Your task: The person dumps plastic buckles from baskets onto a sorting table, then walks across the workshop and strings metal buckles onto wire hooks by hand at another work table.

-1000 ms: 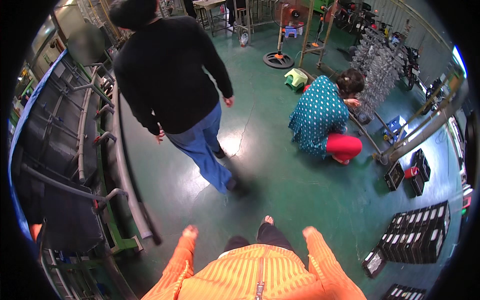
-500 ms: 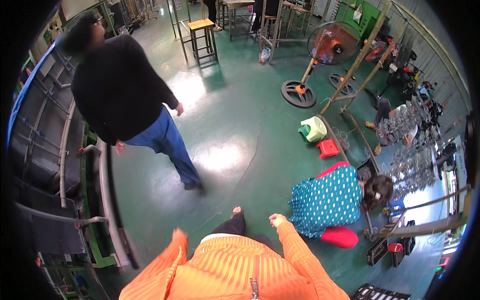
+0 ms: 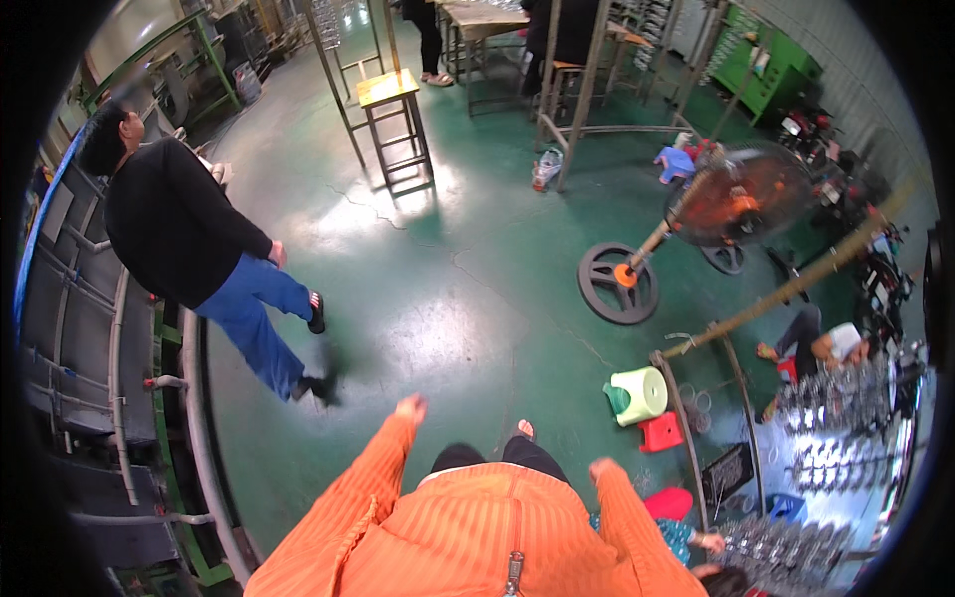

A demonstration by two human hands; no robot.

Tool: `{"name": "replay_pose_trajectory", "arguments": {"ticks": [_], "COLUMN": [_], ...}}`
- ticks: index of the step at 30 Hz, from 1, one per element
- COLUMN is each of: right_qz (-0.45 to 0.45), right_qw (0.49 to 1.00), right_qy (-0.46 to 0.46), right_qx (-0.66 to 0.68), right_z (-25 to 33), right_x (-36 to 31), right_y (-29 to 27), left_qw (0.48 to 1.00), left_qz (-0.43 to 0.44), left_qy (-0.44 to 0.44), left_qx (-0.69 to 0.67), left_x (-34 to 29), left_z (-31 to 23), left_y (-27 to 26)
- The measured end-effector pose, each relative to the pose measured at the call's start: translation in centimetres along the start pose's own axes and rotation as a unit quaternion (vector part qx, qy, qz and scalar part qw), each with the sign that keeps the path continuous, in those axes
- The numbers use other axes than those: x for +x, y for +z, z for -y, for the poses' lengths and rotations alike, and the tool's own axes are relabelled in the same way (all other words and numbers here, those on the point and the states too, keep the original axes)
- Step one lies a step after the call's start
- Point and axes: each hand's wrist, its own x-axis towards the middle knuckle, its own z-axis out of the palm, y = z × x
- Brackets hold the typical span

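My left hand [image 3: 412, 406] swings forward over the green floor, out in front of my orange ribbed sleeve. It is small and smeared, and I see no object in it. My right hand [image 3: 602, 468] hangs lower beside my hip, its fingers mostly hidden beyond the sleeve. Nothing shows in it either. Neither hand touches anything. Closest to the right hand are a round red stool [image 3: 668, 503], a small red stool [image 3: 661, 432] and a pale green stool [image 3: 639, 394].
At left a person in a black top [image 3: 184, 219] walks beside grey pipes [image 3: 199, 438]. Ahead stand a wooden-topped stool [image 3: 388, 88] and a pedestal fan [image 3: 741, 194] on a wheel-shaped base. Metal racks and silvery parts [image 3: 786, 552] line the right, where people sit low.
I have moved forward; the fan and stools sit nearer, and the seated person in dotted teal has slid toward the lower right. My left hand has swung forward, my right hand back.
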Motion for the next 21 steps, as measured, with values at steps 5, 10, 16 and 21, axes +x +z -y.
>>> {"name": "replay_pose_trajectory", "arguments": {"ticks": [5, 10, 16, 21], "right_qz": [-0.152, -0.247, -0.086, -0.047], "right_qw": [0.850, 0.827, 0.884, 0.885], "right_qy": [0.084, -0.011, 0.052, 0.093], "right_qx": [0.498, 0.505, 0.456, 0.453], "right_z": [3.7, 4.3, 3.7, -1.0], "right_x": [10.6, 28.0, 41.3, 53.6], "right_y": [-39.6, -62.2, -75.3, -87.0], "left_qw": [0.907, 0.865, 0.973, 0.952], "left_qz": [0.323, 0.340, 0.105, -0.145], "left_qy": [-0.269, -0.368, -0.203, 0.175], "left_qx": [0.034, -0.002, -0.019, -0.208], "left_x": [-5.1, 9.2, 56.4, 95.2], "left_z": [5.4, 4.6, -8.5, -28.4], "left_y": [-2.7, -6.8, -20.5, -42.0]}}
